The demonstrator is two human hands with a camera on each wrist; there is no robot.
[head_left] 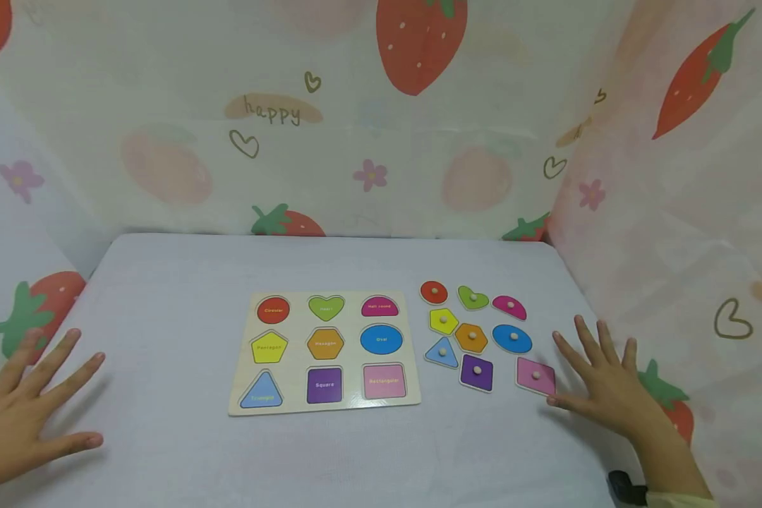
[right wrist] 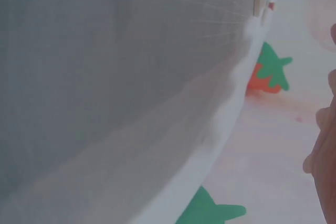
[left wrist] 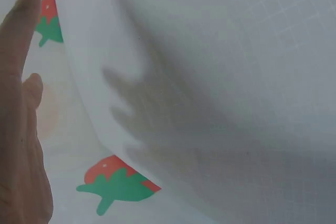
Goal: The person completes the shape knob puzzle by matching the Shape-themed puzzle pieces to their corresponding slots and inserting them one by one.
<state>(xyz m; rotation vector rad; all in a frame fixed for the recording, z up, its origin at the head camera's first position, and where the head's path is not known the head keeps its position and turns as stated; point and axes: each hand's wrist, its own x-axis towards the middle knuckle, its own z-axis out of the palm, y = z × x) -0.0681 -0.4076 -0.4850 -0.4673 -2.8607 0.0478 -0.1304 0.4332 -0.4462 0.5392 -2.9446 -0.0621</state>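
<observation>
My left hand [head_left: 19, 409] is spread above the table's left side, fingers straight and holding nothing. On the right, my right hand [head_left: 609, 388] is spread too, its thumb tip close to the pink rectangle piece [head_left: 532, 379]. A wooden shape puzzle board [head_left: 352, 411] lies mid-table with printed, labelled shapes. Several knobbed pieces lie loose right of it: a red circle [head_left: 428, 296], green heart [head_left: 468, 303], magenta half round [head_left: 503, 308], yellow pentagon [head_left: 438, 326], orange hexagon [head_left: 463, 343], blue oval [head_left: 504, 344], light blue triangle [head_left: 436, 356] and purple square [head_left: 472, 381].
A white cloth covers the table [head_left: 330, 458]. Behind it and along the right side hangs a curtain [head_left: 413, 141] with strawberry and flower prints. A black strap device [head_left: 624, 487] sits at the right wrist beside a pale sleeve [head_left: 679, 500].
</observation>
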